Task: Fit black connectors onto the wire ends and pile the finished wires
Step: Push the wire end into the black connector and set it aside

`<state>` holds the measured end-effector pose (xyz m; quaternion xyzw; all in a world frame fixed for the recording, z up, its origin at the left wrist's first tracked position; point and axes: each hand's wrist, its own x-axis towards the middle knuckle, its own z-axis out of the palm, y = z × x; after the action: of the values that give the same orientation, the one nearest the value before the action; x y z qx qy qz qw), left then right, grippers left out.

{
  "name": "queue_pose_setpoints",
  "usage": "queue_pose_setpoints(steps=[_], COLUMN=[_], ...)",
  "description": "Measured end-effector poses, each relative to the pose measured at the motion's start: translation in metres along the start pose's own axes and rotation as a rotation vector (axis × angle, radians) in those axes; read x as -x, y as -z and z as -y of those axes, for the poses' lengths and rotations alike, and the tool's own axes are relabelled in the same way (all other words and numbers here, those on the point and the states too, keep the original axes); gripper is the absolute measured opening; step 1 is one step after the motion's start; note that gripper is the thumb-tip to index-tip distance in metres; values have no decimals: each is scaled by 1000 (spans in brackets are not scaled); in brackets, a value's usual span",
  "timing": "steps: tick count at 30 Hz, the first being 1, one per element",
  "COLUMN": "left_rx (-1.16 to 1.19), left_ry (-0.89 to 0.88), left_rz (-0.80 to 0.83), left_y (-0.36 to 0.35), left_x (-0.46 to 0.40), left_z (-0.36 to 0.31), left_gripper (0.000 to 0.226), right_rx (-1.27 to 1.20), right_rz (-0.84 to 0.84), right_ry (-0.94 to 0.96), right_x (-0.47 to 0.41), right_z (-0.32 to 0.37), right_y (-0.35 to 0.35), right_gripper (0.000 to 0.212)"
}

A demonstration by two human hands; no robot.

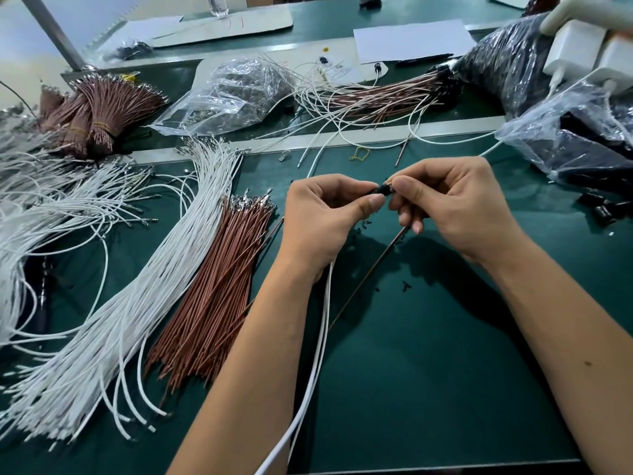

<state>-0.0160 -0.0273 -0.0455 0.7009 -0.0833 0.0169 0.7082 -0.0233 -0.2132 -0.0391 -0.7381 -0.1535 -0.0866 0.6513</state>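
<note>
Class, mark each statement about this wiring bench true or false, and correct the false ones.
1. Both hands pinch a small black connector between them. True.
2. A white wire trails from the left hand toward the near table edge. True.
3. The loose brown wires lie to the right of the right hand. False: they lie left of the left hand, beside the white wires.
4. The table is red. False: it is dark green.
5. A yellow rubber band lies beyond the hands. True.
</note>
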Motion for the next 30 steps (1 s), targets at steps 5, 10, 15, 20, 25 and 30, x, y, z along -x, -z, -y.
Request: queue_pose_setpoints(steps=[5, 10, 15, 20, 25, 30], left_rx=[-26, -211, -181, -52, -119, -60], left_ry=[-32, -201, -227, -134, -168, -162], left_rz=[-29, -105, -136, -88, -105, -100], left_y=[-3, -8, -9, -7, -10, -9], left_x=[1, 4, 4, 2, 5, 5], left_z=[-2, -1, -1, -1, 1, 0], left_gripper=[13, 13, 15, 16, 16, 15], right_rx=[-12, -20, -80, -75, -63, -86], right_rz=[-22, -75, -125, -132, -171, -163], right_ry=[-14, -42, -3, -3, -44, -29], right_x=[1, 1, 2, 4, 5, 6], right_z=[-1, -3, 1, 2, 0, 4], right_y=[-2, -9, -16, -18, -23, -24], right_gripper=[11, 14, 15, 15, 17, 17])
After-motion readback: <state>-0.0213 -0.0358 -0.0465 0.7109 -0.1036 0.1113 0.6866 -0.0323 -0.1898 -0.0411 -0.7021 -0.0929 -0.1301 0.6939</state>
